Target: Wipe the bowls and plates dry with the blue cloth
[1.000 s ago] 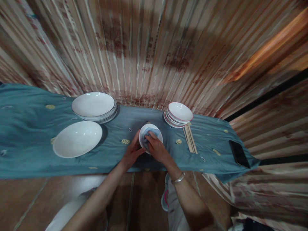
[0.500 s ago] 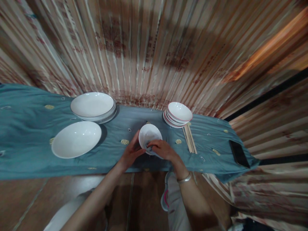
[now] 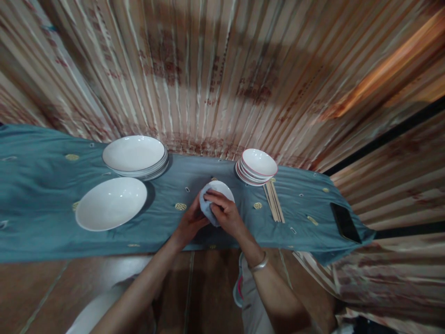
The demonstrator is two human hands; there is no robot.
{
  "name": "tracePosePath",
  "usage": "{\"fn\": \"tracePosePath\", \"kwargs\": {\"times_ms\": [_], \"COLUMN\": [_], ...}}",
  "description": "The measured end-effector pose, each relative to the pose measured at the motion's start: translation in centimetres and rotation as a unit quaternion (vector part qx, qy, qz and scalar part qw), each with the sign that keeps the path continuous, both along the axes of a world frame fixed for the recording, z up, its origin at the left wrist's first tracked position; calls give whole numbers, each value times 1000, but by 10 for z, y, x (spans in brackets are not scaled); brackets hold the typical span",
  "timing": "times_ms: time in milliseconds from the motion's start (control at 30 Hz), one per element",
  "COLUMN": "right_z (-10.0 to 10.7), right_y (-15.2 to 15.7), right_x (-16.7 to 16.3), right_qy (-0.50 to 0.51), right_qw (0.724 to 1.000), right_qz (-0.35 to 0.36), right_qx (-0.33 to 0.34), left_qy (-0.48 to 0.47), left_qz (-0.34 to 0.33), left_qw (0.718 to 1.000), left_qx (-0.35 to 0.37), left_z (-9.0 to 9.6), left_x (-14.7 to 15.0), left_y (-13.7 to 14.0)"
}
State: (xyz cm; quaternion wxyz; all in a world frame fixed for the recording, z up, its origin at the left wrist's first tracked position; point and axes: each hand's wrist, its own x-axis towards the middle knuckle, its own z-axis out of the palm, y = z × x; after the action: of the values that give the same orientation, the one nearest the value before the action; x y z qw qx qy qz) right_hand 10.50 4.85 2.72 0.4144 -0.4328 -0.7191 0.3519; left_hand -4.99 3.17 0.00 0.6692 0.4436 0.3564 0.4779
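Observation:
A small white bowl (image 3: 226, 188) is in front of me, just above the cloth-covered table. My left hand (image 3: 190, 221) grips it from the left, fingers around its outer side. My right hand (image 3: 224, 211) presses a light blue-grey cloth (image 3: 206, 208) against the bowl's inside and left rim. The cloth hides much of the bowl's interior. To the right stands a stack of small bowls (image 3: 260, 162) with red rims, and several wooden chopsticks (image 3: 274, 202) lie just in front of it.
A stack of large white plates (image 3: 134, 153) stands at the back left. A big white bowl (image 3: 111, 204) sits in front of it. A black phone (image 3: 345, 222) lies near the right end of the blue tablecloth (image 3: 41, 199). A patterned curtain (image 3: 194, 83) hangs behind the table.
My right hand has moved up and left with the cloth, from inside the bowl to its left rim. The cloth now covers more of the bowl. The left hand stays on the bowl.

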Motion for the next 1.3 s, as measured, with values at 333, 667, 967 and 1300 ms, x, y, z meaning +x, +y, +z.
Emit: {"fn": "tracePosePath", "kwargs": {"times_ms": [333, 667, 967, 1300], "right_z": [-6, -17, -28, -33], "right_y": [17, 33, 22, 0], "right_x": [3, 35, 42, 65], "right_qy": [-119, -231, -311, -432], "right_qw": [978, 949, 929, 880], "right_qz": [-118, -188, -178, -149], "right_qx": [123, 100, 93, 127], "left_qy": [-9, 5, 1, 4], "left_qz": [-5, -12, 4, 1], "left_qw": [999, 999, 1000, 1000], "left_qx": [41, 30, -3, -2], "left_z": [-2, 1, 5, 4], "left_x": [3, 2, -2, -3], "left_y": [-3, -3, 2, 1]}}
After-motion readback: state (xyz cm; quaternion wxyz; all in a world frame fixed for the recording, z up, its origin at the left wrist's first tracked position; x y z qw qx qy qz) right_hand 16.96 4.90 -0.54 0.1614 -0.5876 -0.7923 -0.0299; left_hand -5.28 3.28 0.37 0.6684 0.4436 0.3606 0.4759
